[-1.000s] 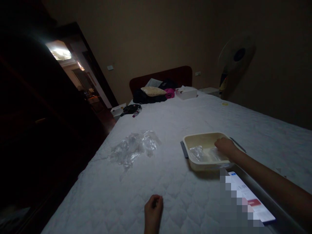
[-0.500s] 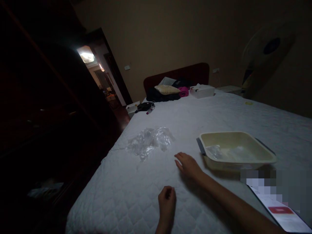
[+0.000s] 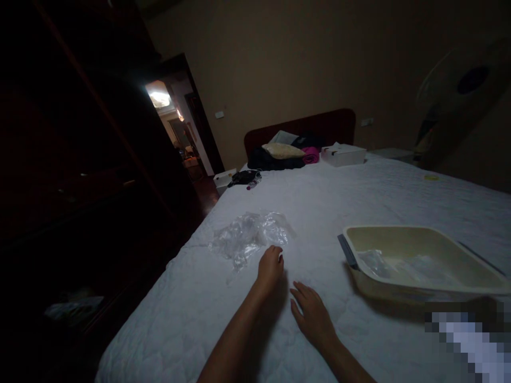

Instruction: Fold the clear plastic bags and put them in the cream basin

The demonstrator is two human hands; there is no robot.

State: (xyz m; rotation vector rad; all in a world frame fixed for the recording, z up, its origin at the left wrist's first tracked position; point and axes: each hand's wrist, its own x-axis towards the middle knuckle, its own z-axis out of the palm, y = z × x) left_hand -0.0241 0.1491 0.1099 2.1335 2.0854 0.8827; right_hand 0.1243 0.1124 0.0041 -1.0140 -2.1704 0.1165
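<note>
A heap of crumpled clear plastic bags lies on the white quilted bed. My left hand reaches up to its near edge, fingers curled, and seems to touch the plastic. My right hand rests flat on the quilt just to the right, fingers spread, holding nothing. Further right sits a cream rectangular tray with clear plastic inside it.
A lit tablet screen is at the lower right corner. Clothes and a pillow and a white box lie by the dark headboard. A fan stands at the right. The bed's left edge drops to a dark floor.
My left hand went forward from the near edge up to the plastic heap. My right hand left the tray, crossed left and settled flat on the quilt. The view swung left.
</note>
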